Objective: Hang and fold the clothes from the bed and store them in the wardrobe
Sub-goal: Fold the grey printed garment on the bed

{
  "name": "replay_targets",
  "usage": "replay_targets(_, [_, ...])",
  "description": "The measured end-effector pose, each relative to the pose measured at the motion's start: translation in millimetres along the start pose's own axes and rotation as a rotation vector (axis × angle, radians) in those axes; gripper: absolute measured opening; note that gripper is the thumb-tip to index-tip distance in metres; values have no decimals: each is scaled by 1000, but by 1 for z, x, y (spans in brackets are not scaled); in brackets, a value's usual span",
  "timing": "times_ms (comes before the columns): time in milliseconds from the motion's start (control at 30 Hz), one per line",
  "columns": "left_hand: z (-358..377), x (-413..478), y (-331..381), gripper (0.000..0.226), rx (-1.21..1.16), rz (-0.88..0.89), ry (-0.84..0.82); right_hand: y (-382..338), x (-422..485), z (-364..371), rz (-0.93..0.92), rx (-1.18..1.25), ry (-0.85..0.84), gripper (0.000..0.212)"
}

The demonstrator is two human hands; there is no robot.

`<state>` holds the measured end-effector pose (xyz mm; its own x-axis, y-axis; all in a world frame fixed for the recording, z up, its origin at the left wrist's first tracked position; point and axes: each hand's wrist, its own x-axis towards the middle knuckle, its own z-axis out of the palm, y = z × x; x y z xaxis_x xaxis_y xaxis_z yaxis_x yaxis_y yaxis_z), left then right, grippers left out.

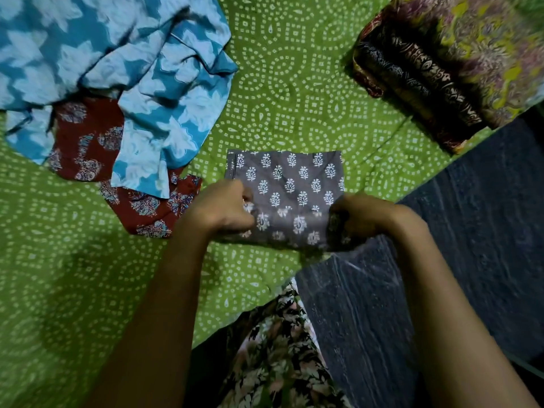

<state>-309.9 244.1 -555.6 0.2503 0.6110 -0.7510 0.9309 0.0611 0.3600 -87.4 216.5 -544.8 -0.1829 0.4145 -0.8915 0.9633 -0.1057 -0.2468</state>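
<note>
While the left hand (223, 209) and right hand (363, 217) each clutch a near corner of the folded grey printed garment (294, 181), it lies on the green bedsheet (279, 83) by the bed's edge. Farther left, a maroon printed garment (88, 139) lies partly under a rumpled blue-and-white garment (132, 54). A stack of folded clothes (426, 75) sits far right.

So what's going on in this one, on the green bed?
A person is folding a grey printed garment on the green bedspread. The left grip and right grip each pinch its near edge. At the far left, a blue-and-white garment lies crumpled over a red printed one, both unfolded. A stack of folded clothes sits at the far right.
</note>
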Motion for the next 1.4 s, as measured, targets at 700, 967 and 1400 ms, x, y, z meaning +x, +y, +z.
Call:
replay_targets(700, [101,101,-16,64,120,9,611,7,133,42,-174,-179,606,62])
replay_targets(967, [91,103,-13,65,76,-35,578,4,139,23,-165,-182,583,67])
replay_targets(1400, [97,84,28,57,-1910,-1037,677,-13,151,-31,-404,-256,616,48])
